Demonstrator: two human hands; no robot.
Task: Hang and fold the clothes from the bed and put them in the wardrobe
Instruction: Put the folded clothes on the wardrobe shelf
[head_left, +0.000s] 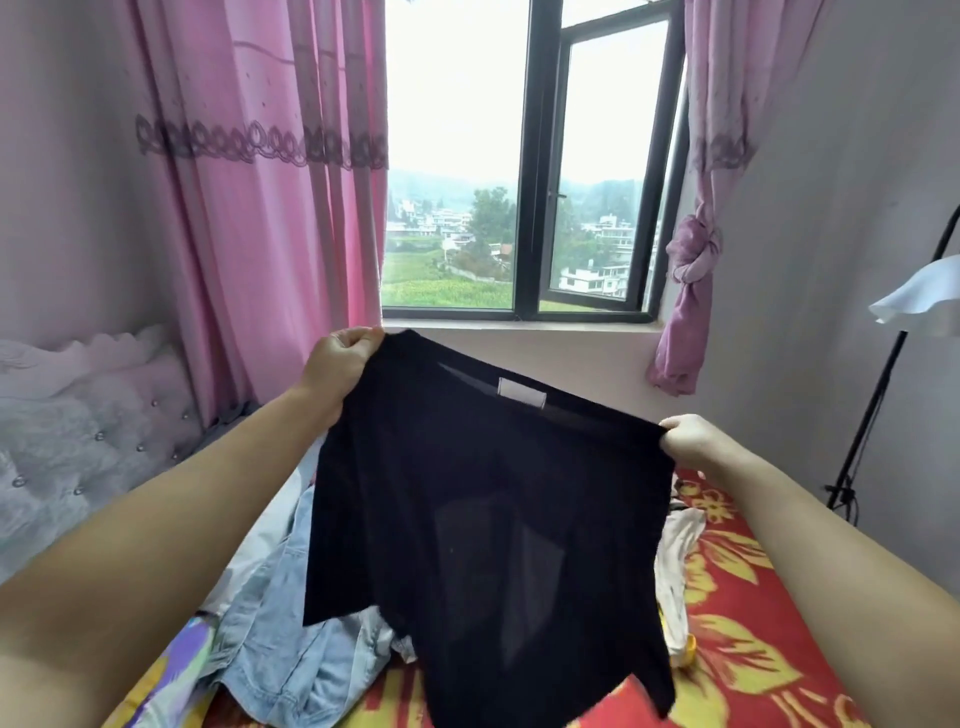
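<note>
The left hand and right hand each pinch a top corner of the black shirt, spread in the air above the bed; jeans lie at 7 o'clock.

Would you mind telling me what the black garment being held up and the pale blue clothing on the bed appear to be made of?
Black garment: probably a thin, matte knit; window light shows through it and it hangs limp. Pale blue clothing: looks like washed denim, with stiffer folds, visible seams and faded colour.
</note>
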